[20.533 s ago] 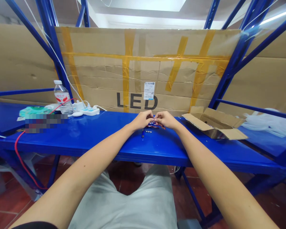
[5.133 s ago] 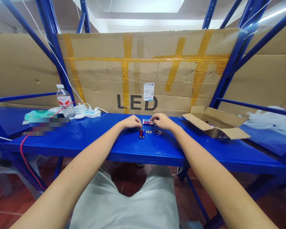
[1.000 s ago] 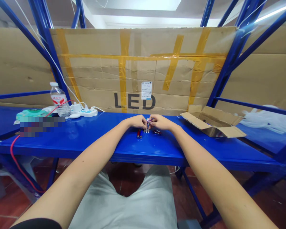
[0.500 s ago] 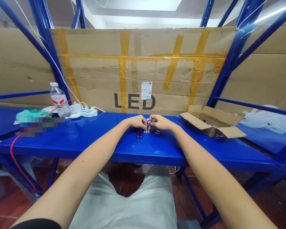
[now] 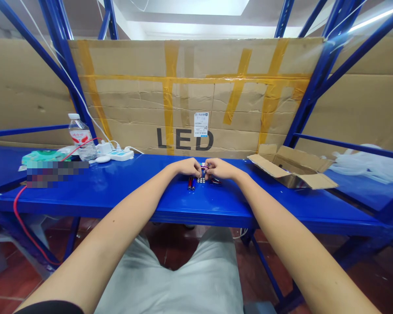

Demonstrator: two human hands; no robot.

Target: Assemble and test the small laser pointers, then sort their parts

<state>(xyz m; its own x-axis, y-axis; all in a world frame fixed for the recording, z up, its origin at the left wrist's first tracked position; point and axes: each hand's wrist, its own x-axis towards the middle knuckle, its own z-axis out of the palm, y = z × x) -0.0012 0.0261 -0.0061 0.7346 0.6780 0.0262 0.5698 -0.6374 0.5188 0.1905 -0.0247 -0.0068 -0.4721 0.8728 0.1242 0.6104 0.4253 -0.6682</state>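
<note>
My left hand (image 5: pixel 188 166) and my right hand (image 5: pixel 218 168) meet at the middle of the blue shelf top (image 5: pixel 134 192), fingers curled and pinched together around a small bundle of batteries (image 5: pixel 202 166) held between them. Just in front of the hands, two red and blue batteries (image 5: pixel 191 183) lie side by side on the shelf. A few small silver button cells (image 5: pixel 201 179) rest beside them. A dark red item (image 5: pixel 215 181) lies under my right hand; I cannot make out what it is.
An open cardboard box (image 5: pixel 293 168) sits to the right, white gloves (image 5: pixel 370 166) beyond it. At the left stand a water bottle (image 5: pixel 80 136), a white power strip (image 5: pixel 116 152), a green tissue pack (image 5: pixel 42 156) and a red cable (image 5: pixel 22 209). A taped cardboard sheet marked LED (image 5: pixel 190 100) backs the shelf.
Over the last second the hands barely moved, staying pinched on the bundle. Five seconds ago they were apart, with the battery row lying between them on the shelf.
</note>
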